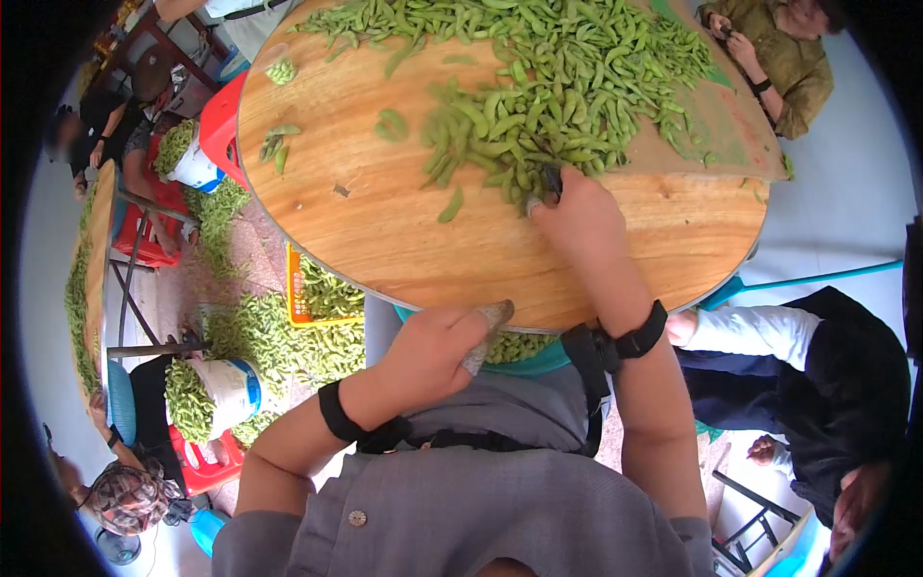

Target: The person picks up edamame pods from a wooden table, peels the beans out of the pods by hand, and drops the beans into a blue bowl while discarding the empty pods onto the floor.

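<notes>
A big heap of green soybean pods [586, 67] covers the far side of the round wooden table [385, 221]. My right hand [585, 216] is at the heap's near edge, its fingers curled against pods, with dark and greyish coverings on the fingertips. Closed in front of my body, just off the table's near edge, is my left hand [433, 351]. A grey, worn covering shows on its raised digit; whether anything lies inside its curled fingers is hidden. Below the edge, a teal basin [538, 363] holding green beans or pods is partly visible between my hands.
A small clear cup [280, 69] of shelled beans stands at the table's far left. On the floor are an orange crate [294, 288], white buckets [231, 385] and spilled pods [264, 332]. Several people sit around, including one in dark clothes [817, 385] at right.
</notes>
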Demonstrator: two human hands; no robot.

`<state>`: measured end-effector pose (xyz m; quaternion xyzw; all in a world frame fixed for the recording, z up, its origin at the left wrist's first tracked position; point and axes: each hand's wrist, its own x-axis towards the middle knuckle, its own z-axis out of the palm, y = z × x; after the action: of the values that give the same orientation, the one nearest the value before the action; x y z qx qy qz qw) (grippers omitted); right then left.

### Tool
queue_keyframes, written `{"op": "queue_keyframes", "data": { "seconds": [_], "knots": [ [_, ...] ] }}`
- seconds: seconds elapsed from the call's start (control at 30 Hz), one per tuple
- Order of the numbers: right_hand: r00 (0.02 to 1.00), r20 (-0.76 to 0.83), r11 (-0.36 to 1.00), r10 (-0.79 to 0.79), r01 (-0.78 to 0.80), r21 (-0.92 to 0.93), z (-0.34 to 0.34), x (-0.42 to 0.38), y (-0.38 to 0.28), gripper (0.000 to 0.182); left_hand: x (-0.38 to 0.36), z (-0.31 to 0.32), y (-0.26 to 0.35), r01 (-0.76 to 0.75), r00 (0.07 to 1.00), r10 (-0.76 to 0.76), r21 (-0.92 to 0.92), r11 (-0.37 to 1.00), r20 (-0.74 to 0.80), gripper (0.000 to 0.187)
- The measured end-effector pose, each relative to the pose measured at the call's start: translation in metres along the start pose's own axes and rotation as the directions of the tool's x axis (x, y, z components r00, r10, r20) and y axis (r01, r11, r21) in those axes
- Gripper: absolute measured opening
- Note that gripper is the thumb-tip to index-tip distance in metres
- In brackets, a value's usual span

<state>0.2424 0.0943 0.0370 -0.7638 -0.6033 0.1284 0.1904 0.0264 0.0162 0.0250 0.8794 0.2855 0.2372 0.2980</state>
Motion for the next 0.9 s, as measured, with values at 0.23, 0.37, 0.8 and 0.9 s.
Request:
{"op": "queue_keyframes", "data": {
  "seconds": [0.23, 0.37, 0.8, 0.9],
  "knots": [
    [0.992, 0.129, 0.997, -0.012, 0.002, 0.084, -0.004, 0.003, 0.008, 0.037, 0.036, 0.002, -0.013, 0.094, 0.994, -0.093, 0.007, 0.996, -0.048, 0.051],
    [0.991, 0.034, 0.906, -0.132, 0.107, 0.409, 0.003, -0.011, 0.022, 0.036, 0.049, 0.001, -0.016, 0.216, 0.926, -0.284, -0.269, 0.939, -0.247, 0.038],
    [0.801, -0.170, 0.670, -0.574, 0.579, 0.465, -0.008, -0.053, 0.028, 0.032, 0.057, -0.014, -0.024, 0.605, 0.768, -0.468, -0.736, 0.303, 0.437, 0.016],
    [0.943, -0.168, 0.760, -0.287, 0.331, 0.560, -0.005, -0.055, 0.024, 0.036, 0.056, -0.018, -0.020, 0.557, 0.759, -0.564, -0.772, 0.306, 0.324, 0.016]
  ]
}}
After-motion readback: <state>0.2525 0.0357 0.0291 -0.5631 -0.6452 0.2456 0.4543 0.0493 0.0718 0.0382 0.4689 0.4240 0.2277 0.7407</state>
